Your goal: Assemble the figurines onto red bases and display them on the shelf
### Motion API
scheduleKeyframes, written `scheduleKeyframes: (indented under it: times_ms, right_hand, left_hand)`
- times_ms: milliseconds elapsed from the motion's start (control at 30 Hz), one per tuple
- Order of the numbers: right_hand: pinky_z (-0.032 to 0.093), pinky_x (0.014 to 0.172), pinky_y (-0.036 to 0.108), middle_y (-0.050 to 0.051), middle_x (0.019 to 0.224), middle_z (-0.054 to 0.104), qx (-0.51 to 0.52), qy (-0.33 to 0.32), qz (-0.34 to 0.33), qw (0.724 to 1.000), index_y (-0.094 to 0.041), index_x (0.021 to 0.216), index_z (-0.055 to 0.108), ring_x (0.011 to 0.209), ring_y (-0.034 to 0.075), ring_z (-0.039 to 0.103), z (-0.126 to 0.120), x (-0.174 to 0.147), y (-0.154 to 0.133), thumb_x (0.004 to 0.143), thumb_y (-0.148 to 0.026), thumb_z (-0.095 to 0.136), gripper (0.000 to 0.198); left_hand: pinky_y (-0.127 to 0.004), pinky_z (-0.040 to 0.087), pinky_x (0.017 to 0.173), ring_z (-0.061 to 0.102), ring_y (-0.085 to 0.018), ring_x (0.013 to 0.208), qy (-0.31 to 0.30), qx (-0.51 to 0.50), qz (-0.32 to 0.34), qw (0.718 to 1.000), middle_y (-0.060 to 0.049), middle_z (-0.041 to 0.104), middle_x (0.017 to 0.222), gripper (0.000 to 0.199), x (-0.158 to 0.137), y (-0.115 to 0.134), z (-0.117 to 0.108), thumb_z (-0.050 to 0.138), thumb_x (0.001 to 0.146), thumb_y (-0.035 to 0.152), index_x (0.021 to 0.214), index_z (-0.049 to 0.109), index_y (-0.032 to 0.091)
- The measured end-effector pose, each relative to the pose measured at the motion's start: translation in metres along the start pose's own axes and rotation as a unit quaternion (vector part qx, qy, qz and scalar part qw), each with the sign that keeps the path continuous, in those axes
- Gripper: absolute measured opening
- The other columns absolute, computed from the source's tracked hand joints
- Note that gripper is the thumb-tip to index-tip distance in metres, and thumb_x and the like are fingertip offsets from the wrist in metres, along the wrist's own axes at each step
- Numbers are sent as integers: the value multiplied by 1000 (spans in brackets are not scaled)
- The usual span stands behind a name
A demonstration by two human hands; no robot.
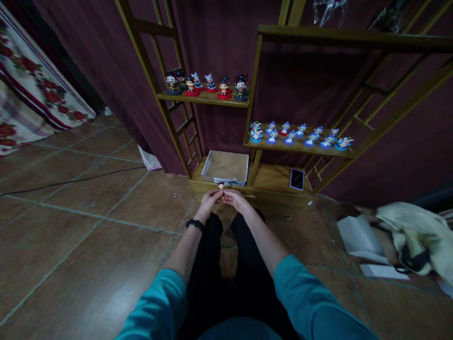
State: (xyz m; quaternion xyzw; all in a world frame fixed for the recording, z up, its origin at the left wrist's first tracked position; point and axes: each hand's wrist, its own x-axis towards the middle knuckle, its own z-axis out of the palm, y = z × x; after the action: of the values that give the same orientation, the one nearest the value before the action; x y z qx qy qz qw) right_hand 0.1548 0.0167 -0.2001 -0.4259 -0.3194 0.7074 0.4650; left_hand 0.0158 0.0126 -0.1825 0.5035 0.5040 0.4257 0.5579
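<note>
A small figurine (221, 185) with dark hair buns stands upright between my two hands, in front of a shallow open cardboard box (226, 165). My left hand (210, 203) is closed, its thumb and fingers pinching the figurine low down. From the other side, my right hand (238, 200) has its fingertips at the figurine's base and seems to grip it too. The base is mostly hidden by the fingers. On the upper left shelf (205, 97) stand several similar figurines (224, 88) on red or black bases.
Several blue and purple figurines (290, 137) line the lower right shelf (300, 147). A dark-screened phone (297, 179) lies on the cabinet's bottom board. White boxes (361, 236) and a pale cloth bag (414, 231) are on the floor at right. A black cable (78, 180) crosses the tiles at left.
</note>
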Motion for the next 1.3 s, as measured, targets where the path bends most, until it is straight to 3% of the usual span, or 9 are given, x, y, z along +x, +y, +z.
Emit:
scheduleKeyframes:
  times_ms: [1300]
  right_hand:
    - [49, 66, 22, 1, 70, 67, 2, -11, -7, 1000, -20, 88, 65, 65, 10, 62, -1, 0, 0, 71, -30, 62, 20]
  left_hand:
    - [-26, 40, 62, 57, -18, 76, -8, 9, 5, 1000, -8, 66, 82, 46, 1, -3, 1, 62, 60, 54, 85, 65, 16]
